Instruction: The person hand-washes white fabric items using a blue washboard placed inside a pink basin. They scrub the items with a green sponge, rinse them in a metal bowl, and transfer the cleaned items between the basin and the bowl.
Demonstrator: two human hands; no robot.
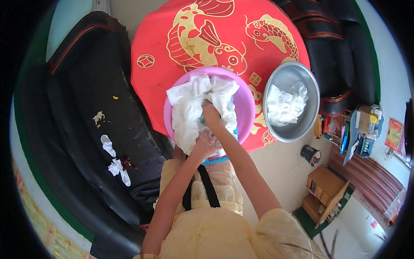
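Observation:
A pink plastic basin stands at the near edge of the round table. Wet white cloth is bunched inside it and partly hangs over its near rim. My left hand, with suds on it, presses on the cloth near that rim. Just beyond, my right hand reaches down into the middle of the cloth; its fingertips are hidden. Something blue, partly covered, shows beneath the cloth at the near side. To the right, a grey metal basin holds crumpled white cloth.
The table wears a red cloth with gold fish. Left is a black sofa bearing white socks and crumbs. Another black sofa stands at the right. A small bin, a wooden cabinet and a cluttered shelf are at the lower right.

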